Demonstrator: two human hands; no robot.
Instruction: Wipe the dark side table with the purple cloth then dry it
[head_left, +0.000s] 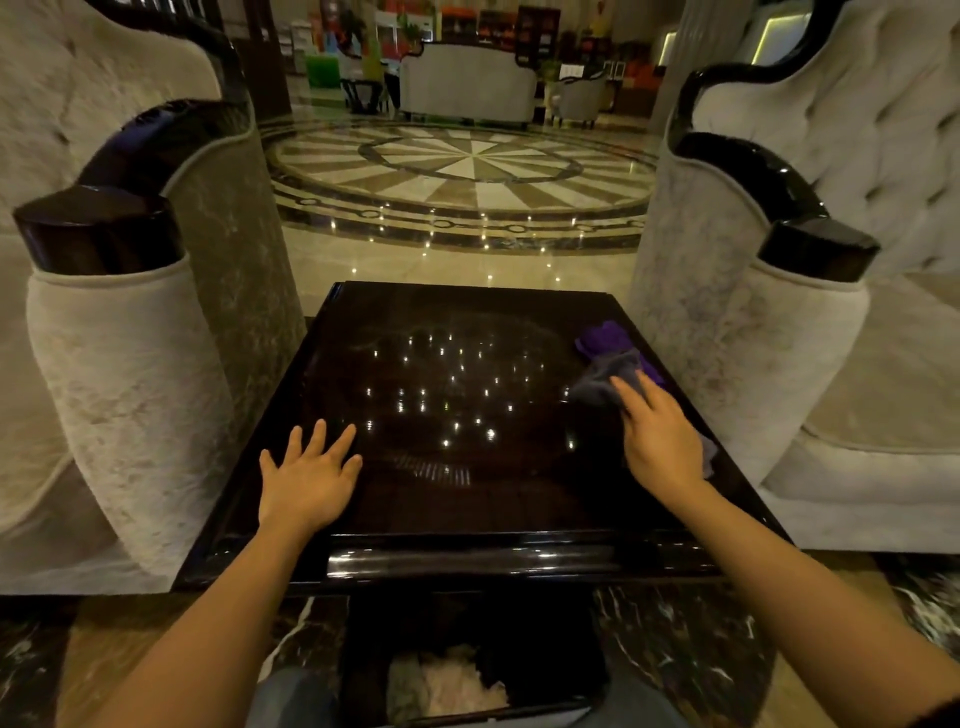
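The dark glossy side table (467, 499) stands right in front of me and mirrors many ceiling lights. A bunched purple cloth (605, 338) lies near its far right edge. Touching it on the near side is a grey cloth (605, 376). My right hand (662, 439) rests flat on the grey cloth, fingers stretched out over it; a bit of the grey cloth shows past the hand's right side. My left hand (306, 478) lies flat on the table's near left part, fingers spread, holding nothing.
Pale upholstered armchairs with black glossy arm caps flank the table, one at left (124, 332) and one at right (769, 322). Below the table's front edge sits a dark bin (467, 675) with crumpled rags inside. Polished marble floor lies beyond.
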